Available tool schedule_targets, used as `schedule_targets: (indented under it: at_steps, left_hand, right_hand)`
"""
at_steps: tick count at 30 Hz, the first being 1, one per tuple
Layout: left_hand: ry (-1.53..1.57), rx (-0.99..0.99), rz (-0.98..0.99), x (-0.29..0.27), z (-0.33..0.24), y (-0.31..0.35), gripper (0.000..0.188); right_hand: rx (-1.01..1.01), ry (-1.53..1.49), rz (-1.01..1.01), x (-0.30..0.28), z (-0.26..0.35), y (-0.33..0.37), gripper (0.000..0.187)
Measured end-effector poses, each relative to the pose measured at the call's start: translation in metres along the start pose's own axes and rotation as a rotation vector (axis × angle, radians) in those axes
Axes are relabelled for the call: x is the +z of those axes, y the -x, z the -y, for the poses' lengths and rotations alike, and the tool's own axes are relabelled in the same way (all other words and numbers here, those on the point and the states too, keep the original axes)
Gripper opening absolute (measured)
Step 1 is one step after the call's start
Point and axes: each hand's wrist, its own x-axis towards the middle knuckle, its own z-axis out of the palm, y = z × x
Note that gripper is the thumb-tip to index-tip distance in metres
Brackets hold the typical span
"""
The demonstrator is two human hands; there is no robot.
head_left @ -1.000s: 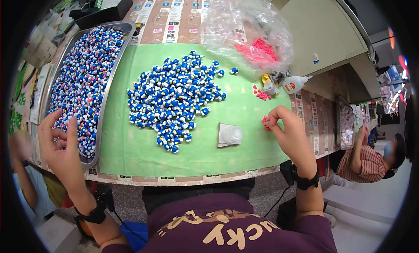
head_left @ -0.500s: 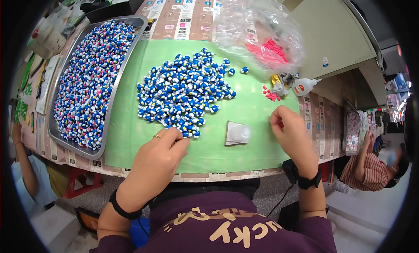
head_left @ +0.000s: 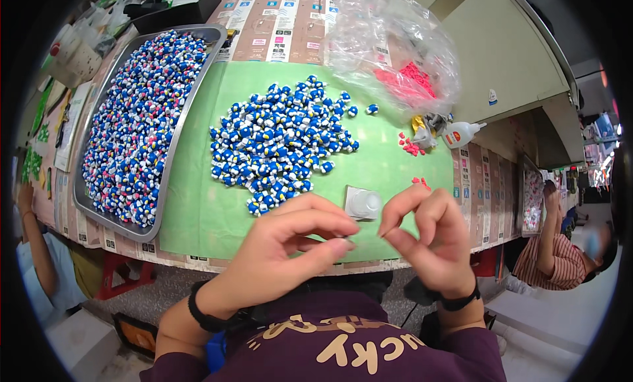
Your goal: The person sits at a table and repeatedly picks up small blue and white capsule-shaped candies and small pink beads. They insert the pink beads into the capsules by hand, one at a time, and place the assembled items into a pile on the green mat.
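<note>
My left hand (head_left: 290,240) is raised over the near edge of the green sheet (head_left: 198,217), thumb and fingers pinched together. Something small and dark shows at its fingertips, too little to name. Facing it, my right hand (head_left: 435,240) pinches with thumb and forefinger; whatever is between them is too tiny to make out. A gap separates the two hands. Just beyond them stands a small translucent cup (head_left: 364,204) on a pale square base. The loose pile of small blue-and-white figures (head_left: 277,138) lies beyond my left hand. Small pink pieces (head_left: 420,182) lie beyond my right fingers.
At left is a metal tray (head_left: 173,145) full of similar figures, some with pink parts. Far right are a clear plastic bag (head_left: 369,26) with pink pieces, a white squeeze bottle (head_left: 459,134) and another pink cluster (head_left: 411,145). A large cabinet (head_left: 501,52) borders the table. Co-workers sit either side.
My left hand has left the pile's near edge and moved right and nearer. My right hand has come left and nearer, uncovering a few pink pieces. The hands now face each other.
</note>
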Motion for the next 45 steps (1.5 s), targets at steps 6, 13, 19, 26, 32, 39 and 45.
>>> schedule_targets:
  at_steps: [6, 13, 19, 26, 32, 39, 45]
  left_hand:
    - [0.130, -0.024, 0.064, 0.009, 0.002, -0.007, 0.010]
    - [-0.145, -0.063, 0.115, 0.003, 0.003, -0.003, 0.011]
    - [-0.264, -0.038, -0.180, 0.001, -0.001, 0.002, 0.032]
    - [-0.198, 0.073, -0.296, -0.029, 0.000, 0.014, 0.030]
    - [0.003, -0.082, -0.227, -0.034, -0.006, 0.018, 0.028]
    - [0.154, 0.035, -0.226, -0.005, 0.002, 0.000, 0.025]
    - [0.057, 0.206, -0.243, 0.008, 0.004, -0.002, 0.025]
  right_hand:
    - [-0.234, 0.257, -0.030, 0.015, -0.007, 0.006, 0.026]
    - [-0.085, 0.343, 0.213, -0.001, -0.001, 0.000, 0.025]
    - [0.058, 0.529, 0.099, -0.031, -0.015, -0.018, 0.023]
    - [-0.017, 0.881, 0.276, -0.029, -0.016, -0.028, 0.020]
    - [0.012, 0.809, 0.248, -0.030, -0.015, -0.028, 0.022]
    - [0.039, 0.287, 0.051, 0.002, 0.012, -0.019, 0.026]
    - [-0.078, 0.287, 0.023, 0.018, 0.006, -0.016, 0.029]
